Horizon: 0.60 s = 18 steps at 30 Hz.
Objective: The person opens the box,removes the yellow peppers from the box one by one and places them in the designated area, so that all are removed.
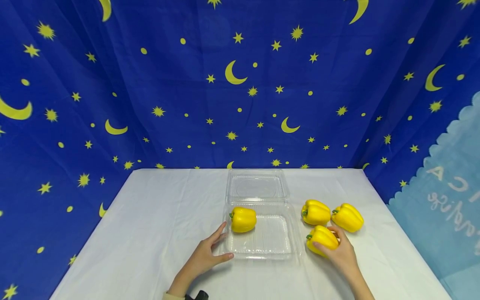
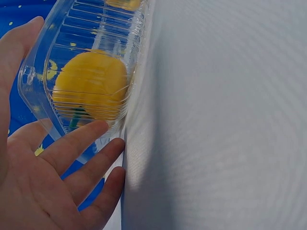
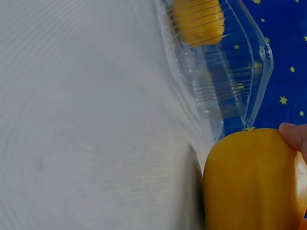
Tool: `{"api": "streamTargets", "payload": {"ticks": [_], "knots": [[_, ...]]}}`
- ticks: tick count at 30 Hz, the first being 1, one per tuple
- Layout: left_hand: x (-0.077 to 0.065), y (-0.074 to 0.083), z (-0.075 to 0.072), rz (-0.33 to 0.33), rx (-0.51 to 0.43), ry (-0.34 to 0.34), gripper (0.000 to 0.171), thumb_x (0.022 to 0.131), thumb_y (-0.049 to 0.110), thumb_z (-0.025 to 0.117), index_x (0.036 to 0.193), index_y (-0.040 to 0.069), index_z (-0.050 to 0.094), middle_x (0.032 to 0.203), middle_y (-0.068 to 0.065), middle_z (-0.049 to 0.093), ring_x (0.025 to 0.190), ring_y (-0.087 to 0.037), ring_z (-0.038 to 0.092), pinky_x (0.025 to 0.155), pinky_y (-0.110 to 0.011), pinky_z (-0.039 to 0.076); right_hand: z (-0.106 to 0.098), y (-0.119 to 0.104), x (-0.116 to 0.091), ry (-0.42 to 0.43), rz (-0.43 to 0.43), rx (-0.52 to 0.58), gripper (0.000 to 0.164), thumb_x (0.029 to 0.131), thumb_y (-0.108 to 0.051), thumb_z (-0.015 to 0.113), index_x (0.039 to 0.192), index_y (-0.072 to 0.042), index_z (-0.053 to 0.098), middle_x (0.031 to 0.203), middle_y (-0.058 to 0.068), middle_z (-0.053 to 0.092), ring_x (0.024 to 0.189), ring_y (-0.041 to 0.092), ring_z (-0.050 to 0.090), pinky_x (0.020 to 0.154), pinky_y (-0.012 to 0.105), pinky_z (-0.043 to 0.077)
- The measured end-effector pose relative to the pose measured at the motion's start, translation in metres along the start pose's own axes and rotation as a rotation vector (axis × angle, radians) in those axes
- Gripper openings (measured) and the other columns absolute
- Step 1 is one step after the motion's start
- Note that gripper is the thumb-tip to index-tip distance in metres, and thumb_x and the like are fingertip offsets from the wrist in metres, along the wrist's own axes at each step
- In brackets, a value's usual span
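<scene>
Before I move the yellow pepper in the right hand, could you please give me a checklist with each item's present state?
1. Right hand gripping the held pepper: ok, thumb and fingers are on it.
2. Held pepper off the table: cannot tell.
3. Lid open: ok, it lies back behind the base.
4. Room in the base: ok, one pepper sits at the left; the right side is bare.
5. Left hand steadying the base: cannot tell; it is at the left edge, but firm contact is unclear.
</scene>
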<state>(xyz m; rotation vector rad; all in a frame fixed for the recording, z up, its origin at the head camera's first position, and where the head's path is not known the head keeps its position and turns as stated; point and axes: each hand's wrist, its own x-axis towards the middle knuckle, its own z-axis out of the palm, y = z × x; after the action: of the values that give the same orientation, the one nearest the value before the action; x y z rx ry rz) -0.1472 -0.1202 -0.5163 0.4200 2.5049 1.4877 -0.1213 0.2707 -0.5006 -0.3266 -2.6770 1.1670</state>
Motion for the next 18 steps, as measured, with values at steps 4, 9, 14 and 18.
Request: {"api": "streamTargets", "payload": {"ticks": [4, 9, 14, 18], "knots": [[0.0001, 0.0003, 0.0, -0.003, -0.001, 0.001, 0.091, 0.077, 0.036, 0.078, 0.151, 0.023, 0.027, 0.139, -0.016, 0.053, 0.133, -0.041, 0.044, 0.111, -0.063, 0.026, 0.0003, 0.0034, 0.0, -0.019, 0.018, -0.005, 0.067, 0.072, -0.026, 0.082, 0.125, -0.002, 0.049, 0.116, 0.025, 0.057, 0.103, 0.032, 0.054, 0.083, 0.037, 0.043], [-0.0002, 0.0012, -0.0004, -0.001, 0.002, 0.001, 0.091, 0.077, 0.036, 0.078, 0.151, 0.022, 0.027, 0.139, -0.016, 0.053, 0.132, -0.041, 0.045, 0.111, -0.062, 0.027, 0.0018, 0.0054, 0.0011, -0.039, 0.025, 0.011, 0.069, 0.073, -0.026, 0.082, 0.127, -0.003, 0.047, 0.12, 0.024, 0.055, 0.105, 0.031, 0.052, 0.086, 0.038, 0.042], [-0.0003, 0.0015, -0.0007, -0.01, -0.001, -0.006, 0.091, 0.077, 0.037, 0.078, 0.151, 0.022, 0.027, 0.14, -0.017, 0.052, 0.132, -0.041, 0.044, 0.111, -0.062, 0.028, 0.0036, 0.0062, 0.0004, -0.041, 0.013, 0.013, 0.071, 0.071, -0.025, 0.083, 0.127, -0.001, 0.047, 0.123, 0.022, 0.056, 0.104, 0.024, 0.051, 0.087, 0.033, 0.041], [-0.0002, 0.0011, -0.0006, -0.021, -0.001, -0.004, 0.091, 0.077, 0.037, 0.078, 0.151, 0.023, 0.027, 0.14, -0.016, 0.052, 0.133, -0.04, 0.044, 0.111, -0.063, 0.027, 0.0034, 0.006, -0.0005, -0.057, 0.008, 0.021, 0.072, 0.072, -0.025, 0.083, 0.128, 0.001, 0.045, 0.125, 0.022, 0.054, 0.107, 0.025, 0.049, 0.09, 0.034, 0.039]]}}
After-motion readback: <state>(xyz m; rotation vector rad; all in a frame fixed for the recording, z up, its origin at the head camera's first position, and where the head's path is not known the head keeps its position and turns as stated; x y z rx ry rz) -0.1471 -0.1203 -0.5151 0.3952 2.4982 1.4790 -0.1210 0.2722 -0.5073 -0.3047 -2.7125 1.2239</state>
